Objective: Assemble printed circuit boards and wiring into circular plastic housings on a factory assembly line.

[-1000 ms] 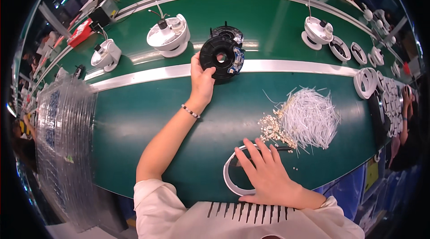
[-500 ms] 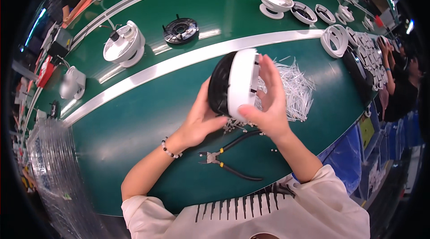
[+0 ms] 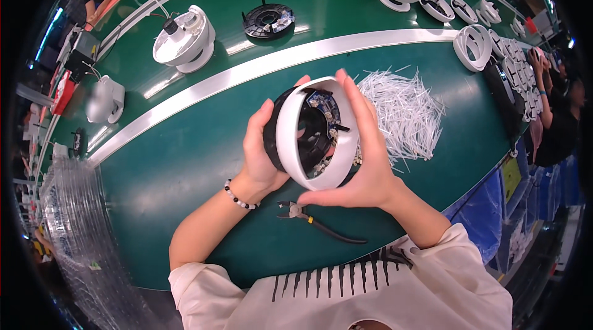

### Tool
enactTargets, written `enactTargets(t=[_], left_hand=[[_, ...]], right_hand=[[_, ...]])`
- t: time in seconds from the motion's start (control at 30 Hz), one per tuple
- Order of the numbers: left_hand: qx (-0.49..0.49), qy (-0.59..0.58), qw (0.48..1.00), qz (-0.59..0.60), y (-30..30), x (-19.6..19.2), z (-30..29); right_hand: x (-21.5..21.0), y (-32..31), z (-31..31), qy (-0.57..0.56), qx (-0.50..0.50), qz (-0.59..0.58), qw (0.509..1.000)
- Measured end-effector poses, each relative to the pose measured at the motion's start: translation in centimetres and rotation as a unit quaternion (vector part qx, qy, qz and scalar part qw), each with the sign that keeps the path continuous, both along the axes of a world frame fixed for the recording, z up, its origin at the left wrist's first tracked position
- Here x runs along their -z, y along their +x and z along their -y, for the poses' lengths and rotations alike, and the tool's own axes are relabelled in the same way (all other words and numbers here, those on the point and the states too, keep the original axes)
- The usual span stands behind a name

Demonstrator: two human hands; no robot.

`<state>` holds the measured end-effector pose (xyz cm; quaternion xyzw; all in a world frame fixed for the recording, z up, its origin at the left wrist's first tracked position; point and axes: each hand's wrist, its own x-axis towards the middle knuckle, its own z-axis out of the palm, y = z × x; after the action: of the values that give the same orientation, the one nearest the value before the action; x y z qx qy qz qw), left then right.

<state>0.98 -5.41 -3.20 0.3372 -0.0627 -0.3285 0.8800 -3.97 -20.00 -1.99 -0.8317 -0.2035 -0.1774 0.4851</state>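
Over the middle of the bench I hold a white plastic ring against a round black plastic part. My left hand is wrapped round the black part's outer side. My right hand grips the white ring, thumb at its lower edge and fingers at its far rim. Through the ring's opening show the black part's centre hole, a blue circuit board and a small black tab. Whether the two are joined cannot be seen. Black-handled cutting pliers lie below my hands, one handle partly hidden.
White cable ties are heaped right of my hands. Beyond the metal rail stand white housings and a black disc with a circuit board. Several white rings sit at right. Clear plastic hangs at left; co-workers are at both sides.
The ring and black part have turned so the ring's opening faces me and the circuit board shows. My right hand has moved lower around the ring, now covering part of the pliers.
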Motion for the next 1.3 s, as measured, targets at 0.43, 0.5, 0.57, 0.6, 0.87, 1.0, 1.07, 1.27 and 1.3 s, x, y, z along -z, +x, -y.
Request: enactTargets(t=[0.43,0.5,0.57,0.6,0.87,1.0,1.07,1.27,1.3], left_hand=[[0.038,-0.058,0.995,-0.075,-0.4,0.5,-0.5],[0.049,-0.049,0.995,-0.073,0.0,0.7,-0.8],[0.069,-0.032,0.994,-0.073,0.2,0.8,-0.8],[0.07,-0.031,0.994,-0.073,0.2,0.9,-0.9],[0.036,-0.037,0.999,0.01,-0.4,-1.3,0.8],[0.005,-0.088,0.993,0.082,0.5,-2.2,4.8],[-0.016,-0.104,0.992,0.073,0.7,-2.5,7.4],[-0.039,-0.063,0.996,-0.04,7.7,-3.2,14.1],[-0.039,-0.036,0.998,-0.031,9.5,-2.9,15.0]], right_hand=[[0.4,0.4,-0.3,-0.083,0.013,0.041,0.996],[0.1,0.6,0.0,-0.08,0.013,0.026,0.996],[0.0,0.8,0.3,-0.125,-0.01,0.019,0.992],[-0.1,0.9,0.4,-0.124,-0.009,0.019,0.992],[0.8,0.5,0.3,-0.076,0.064,0.063,0.993],[0.2,0.5,2.5,-0.073,0.149,0.112,0.98],[-0.2,1.2,4.6,-0.07,0.162,0.132,0.975],[-1.1,4.8,12.4,-0.11,0.126,0.224,0.96],[-0.9,4.7,13.7,-0.115,0.142,0.223,0.957]])
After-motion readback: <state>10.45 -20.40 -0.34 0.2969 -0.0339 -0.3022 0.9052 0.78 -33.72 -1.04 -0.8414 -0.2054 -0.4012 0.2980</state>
